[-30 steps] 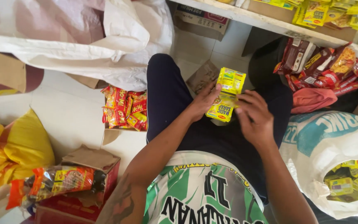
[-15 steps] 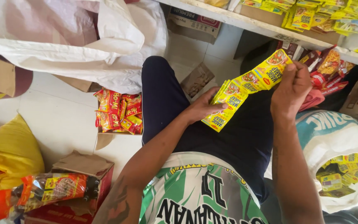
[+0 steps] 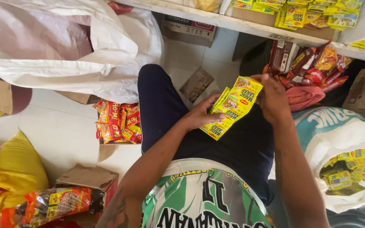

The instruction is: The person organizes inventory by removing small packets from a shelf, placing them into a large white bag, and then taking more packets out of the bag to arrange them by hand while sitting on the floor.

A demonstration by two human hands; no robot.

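While seated, both hands (image 3: 271, 99) grip yellow sachets (image 3: 233, 106)

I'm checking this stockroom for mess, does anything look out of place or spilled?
Somewhat. A bundle of red and yellow packets lies loose on the floor tiles beside the person's knee, and a torn flap of brown cardboard lies flat near the shelf. The yellow sachet strip in both hands looks intact.
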